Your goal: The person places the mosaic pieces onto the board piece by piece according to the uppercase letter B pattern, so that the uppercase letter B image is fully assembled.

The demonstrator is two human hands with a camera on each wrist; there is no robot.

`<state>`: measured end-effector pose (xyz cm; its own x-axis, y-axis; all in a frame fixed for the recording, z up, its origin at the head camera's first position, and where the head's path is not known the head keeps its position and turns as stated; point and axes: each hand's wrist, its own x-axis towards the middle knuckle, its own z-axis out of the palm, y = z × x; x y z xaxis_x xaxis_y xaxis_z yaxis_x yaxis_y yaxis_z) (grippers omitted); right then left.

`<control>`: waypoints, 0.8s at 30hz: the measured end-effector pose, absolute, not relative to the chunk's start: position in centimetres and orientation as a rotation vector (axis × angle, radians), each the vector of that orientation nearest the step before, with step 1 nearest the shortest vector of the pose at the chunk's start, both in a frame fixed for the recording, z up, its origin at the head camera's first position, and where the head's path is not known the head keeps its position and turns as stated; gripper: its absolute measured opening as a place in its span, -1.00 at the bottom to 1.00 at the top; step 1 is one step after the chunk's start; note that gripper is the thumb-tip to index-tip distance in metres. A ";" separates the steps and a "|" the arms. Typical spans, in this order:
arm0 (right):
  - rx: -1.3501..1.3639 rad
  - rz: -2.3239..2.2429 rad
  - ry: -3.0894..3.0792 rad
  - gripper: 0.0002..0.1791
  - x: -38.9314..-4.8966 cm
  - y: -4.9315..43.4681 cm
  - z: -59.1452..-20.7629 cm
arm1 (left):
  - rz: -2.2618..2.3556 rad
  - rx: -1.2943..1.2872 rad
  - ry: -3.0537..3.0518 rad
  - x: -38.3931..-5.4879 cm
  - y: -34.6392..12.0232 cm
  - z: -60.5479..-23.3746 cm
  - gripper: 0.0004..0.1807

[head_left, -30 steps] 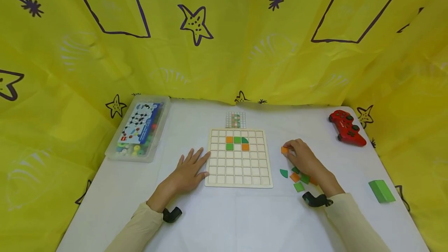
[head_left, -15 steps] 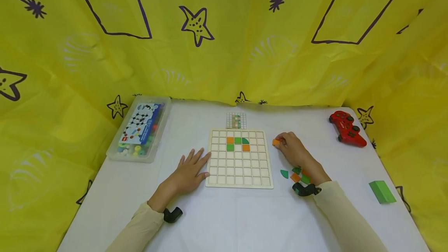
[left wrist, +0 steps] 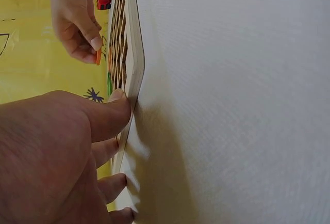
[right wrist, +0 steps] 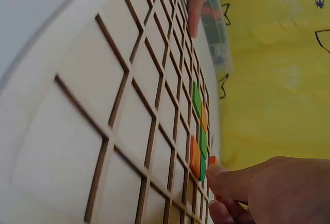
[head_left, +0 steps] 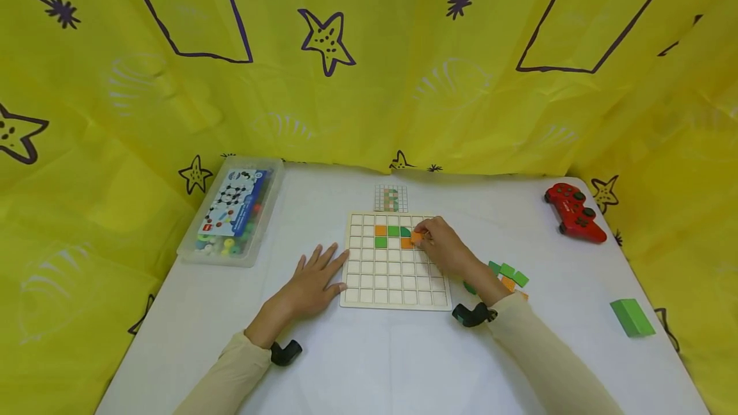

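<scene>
A: Head view first. Anything to record on the left?

B: Left hand [head_left: 314, 284] laid flat on the surface [head_left: 380, 364], fingers spread, nothing gripped. Index and thumb tips at the left edge of the board [head_left: 394, 281], probably to steady it against sliding.

A: And on the right?

B: Right hand [head_left: 442, 248] above the board's upper right, pinching an orange tile [head_left: 417, 237] at the fingertips. Judged a light hold, suited to so small and thin a piece. Beside it, five placed tiles [head_left: 394, 231] in the upper cells. Beyond the far edge, a card [head_left: 391, 198] with a coloured grid pattern, likely set there for easy reference. Right of the board, loose tiles [head_left: 507, 269], partly hidden by the forearm; presumably heaped there for short reach.

A: Left wrist view?

B: Left thumb against the board's rim. Firmness of pressure not determinable. Across the board, orange tile between right thumb and fingers, seen nearly edge-on.

A: Right wrist view?

B: Orange tile mostly covered by the right fingertips, near the placed tiles. Contact with the board not confirmed. Raised cell walls around the placed tiles, presumably a guard against shifting.
</scene>
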<state>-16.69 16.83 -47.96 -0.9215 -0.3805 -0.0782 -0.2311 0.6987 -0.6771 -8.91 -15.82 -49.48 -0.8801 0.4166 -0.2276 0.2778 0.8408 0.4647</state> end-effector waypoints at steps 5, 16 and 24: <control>-0.603 -1.004 2.660 -0.72 -15.7 14.2 -48.0 | 0.606 0.522 2.698 -8.9 -15.7 -49.4 -0.26; -0.716 -1.002 2.680 -0.90 -14.5 11.1 -48.7 | 0.637 0.522 2.692 -8.9 -15.7 -49.3 -0.26; -0.778 -0.940 2.725 -0.91 -14.1 10.4 -48.9 | 0.640 0.531 2.699 -8.8 -15.8 -49.3 -0.27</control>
